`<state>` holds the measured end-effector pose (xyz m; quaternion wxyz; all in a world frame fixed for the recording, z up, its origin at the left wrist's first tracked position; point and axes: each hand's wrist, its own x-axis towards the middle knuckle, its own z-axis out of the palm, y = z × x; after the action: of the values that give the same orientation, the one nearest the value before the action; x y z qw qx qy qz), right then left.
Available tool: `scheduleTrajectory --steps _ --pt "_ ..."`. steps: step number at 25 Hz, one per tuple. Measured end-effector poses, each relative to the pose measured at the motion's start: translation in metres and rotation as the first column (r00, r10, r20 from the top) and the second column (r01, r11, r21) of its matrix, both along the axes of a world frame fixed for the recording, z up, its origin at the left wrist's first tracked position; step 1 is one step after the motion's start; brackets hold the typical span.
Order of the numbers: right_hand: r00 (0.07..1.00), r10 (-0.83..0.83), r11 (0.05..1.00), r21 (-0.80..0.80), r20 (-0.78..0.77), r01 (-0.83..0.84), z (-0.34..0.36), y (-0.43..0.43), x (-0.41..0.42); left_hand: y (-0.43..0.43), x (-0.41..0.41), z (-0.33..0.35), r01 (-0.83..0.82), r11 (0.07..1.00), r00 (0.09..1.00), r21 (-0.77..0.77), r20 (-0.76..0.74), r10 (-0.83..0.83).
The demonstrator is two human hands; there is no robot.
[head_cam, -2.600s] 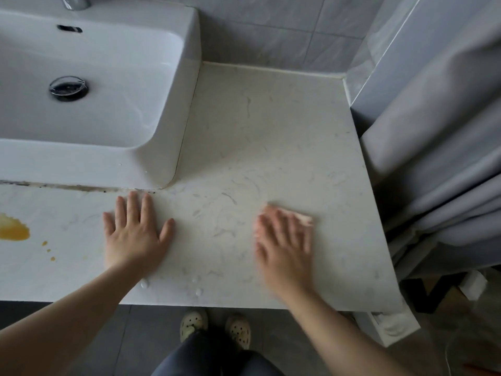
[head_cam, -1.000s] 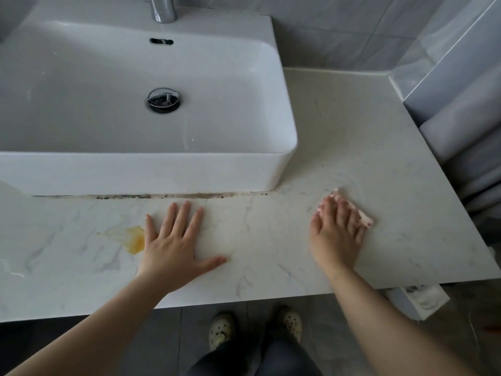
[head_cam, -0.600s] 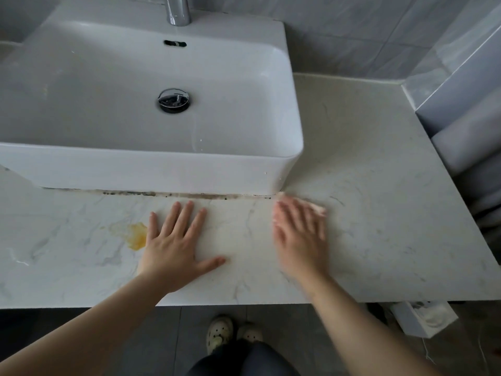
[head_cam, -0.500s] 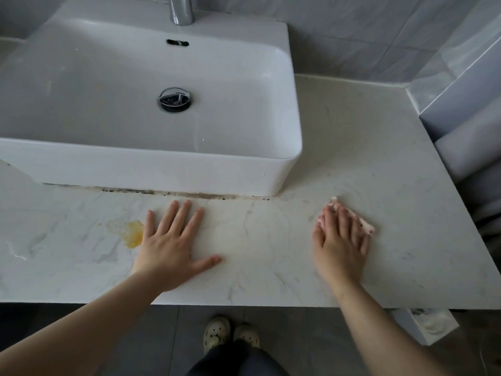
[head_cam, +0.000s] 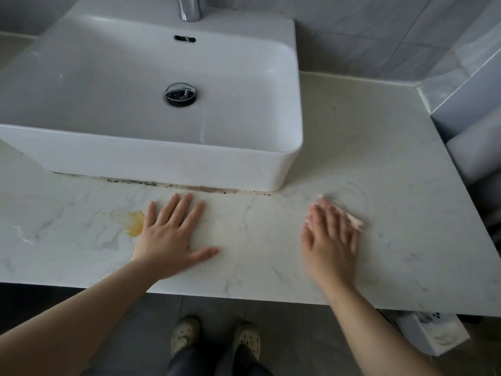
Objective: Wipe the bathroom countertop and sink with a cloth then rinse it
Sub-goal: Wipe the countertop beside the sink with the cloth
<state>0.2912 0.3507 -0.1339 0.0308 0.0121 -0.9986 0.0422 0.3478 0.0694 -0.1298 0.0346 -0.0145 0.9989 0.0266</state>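
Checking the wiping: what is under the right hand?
A pink cloth, pressed on the countertop by the right hand. Only its far edge shows past the hand; the rest, and the surface beneath, is covered.

The sink (head_cam: 162, 164) is occupying the rear left and centre of the countertop (head_cam: 379, 147), leaving a front strip. The left hand (head_cam: 173, 237) is lying flat on that strip, beside the yellow stain (head_cam: 134, 225); the right hand (head_cam: 329, 240) is pressing the cloth (head_cam: 355, 220) near the sink's corner. Bare marble is running rightward to the tiled wall (head_cam: 366, 36) and grey curtain (head_cam: 477, 158).
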Motion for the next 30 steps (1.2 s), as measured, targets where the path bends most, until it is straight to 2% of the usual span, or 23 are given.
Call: scheduleTrajectory --steps 2,3,4,6,8,10,12,14,15,16,17,18,20,22,23,25,26,28,29,30 --pt "0.984 -0.163 0.985 -0.038 0.066 0.166 0.006 -0.008 0.006 -0.008 -0.001 0.003 0.038 0.999 0.999 0.016 0.006 -0.038" --pt "0.981 -0.174 0.982 -0.063 0.086 0.180 0.008 -0.026 0.011 -0.014 -0.002 0.005 0.065 0.998 0.998 0.008 0.006 -0.065" --pt "0.985 -0.132 0.986 -0.086 0.113 0.142 0.011 -0.052 0.018 -0.023 -0.001 0.008 0.085 0.996 0.996 -0.001 0.006 -0.085" --pt "0.986 0.060 0.992 -0.119 0.153 -0.042 0.010 -0.110 0.031 -0.046 0.003 0.013 0.062 0.998 0.998 0.001 0.005 -0.062" --pt "0.970 0.219 0.969 -0.142 0.102 -0.203 0.011 -0.156 0.041 -0.076 0.010 0.017 0.006 1.000 0.999 0.017 0.054 -0.007" --pt "0.952 0.291 0.953 -0.115 0.092 -0.280 0.006 -0.161 0.039 -0.097 0.016 0.017 0.009 1.000 0.995 0.022 0.101 -0.011" --pt "0.980 0.186 0.982 -0.050 0.070 -0.183 -0.001 -0.133 0.031 -0.105 0.018 0.013 0.041 0.999 0.995 0.036 0.094 -0.044" --pt "0.994 -0.109 0.994 -0.025 0.009 0.109 0.003 -0.102 0.028 -0.105 0.019 0.013 0.065 0.996 0.993 0.055 0.092 -0.070" --pt "0.973 -0.229 0.972 -0.037 0.043 0.230 0.004 -0.102 0.027 -0.104 0.019 0.013 0.069 0.995 0.993 0.066 0.088 -0.074" --pt "0.958 -0.279 0.957 -0.063 0.071 0.284 0.005 -0.116 0.027 -0.104 0.019 0.012 0.070 0.995 0.993 0.070 0.089 -0.077" --pt "0.964 -0.256 0.959 -0.106 0.069 0.262 0.005 -0.142 0.029 -0.103 0.019 0.012 0.073 0.995 0.992 0.066 0.093 -0.079" --pt "0.985 -0.160 0.976 -0.141 0.069 0.168 0.005 -0.172 0.033 -0.103 0.018 0.012 0.079 0.995 0.992 0.058 0.098 -0.085" --pt "0.993 0.113 0.986 -0.123 0.022 -0.110 0.003 -0.223 0.044 -0.105 0.017 0.012 0.090 0.994 0.990 0.058 0.108 -0.096" --pt "0.949 0.312 0.947 -0.092 0.044 -0.307 0.006 -0.229 0.041 -0.113 0.016 0.012 0.130 0.989 0.983 0.075 0.119 -0.138" --pt "0.940 0.334 0.942 -0.065 0.074 -0.330 0.005 -0.214 0.036 -0.118 0.016 0.011 0.167 0.983 0.977 0.071 0.126 -0.174" --pt "0.977 0.208 0.978 -0.022 0.035 -0.208 0.000 -0.164 0.027 -0.124 0.016 0.005 0.234 0.972 0.970 0.013 0.056 -0.235" --pt "0.997 0.071 0.997 -0.007 0.026 -0.071 0.000 -0.138 0.023 -0.124 0.017 0.003 0.240 0.971 0.970 -0.005 0.033 -0.239" --pt "0.975 -0.188 0.981 -0.034 0.119 0.193 0.004 -0.105 0.021 -0.123 0.017 -0.001 0.236 0.972 0.972 -0.013 0.023 -0.236" --pt "0.953 -0.259 0.962 -0.048 0.155 0.269 0.005 -0.109 0.021 -0.123 0.016 -0.001 0.237 0.971 0.971 -0.016 0.025 -0.236" --pt "0.956 -0.264 0.960 -0.061 0.126 0.273 0.004 -0.126 0.022 -0.123 0.017 -0.001 0.236 0.972 0.972 -0.016 0.026 -0.236"
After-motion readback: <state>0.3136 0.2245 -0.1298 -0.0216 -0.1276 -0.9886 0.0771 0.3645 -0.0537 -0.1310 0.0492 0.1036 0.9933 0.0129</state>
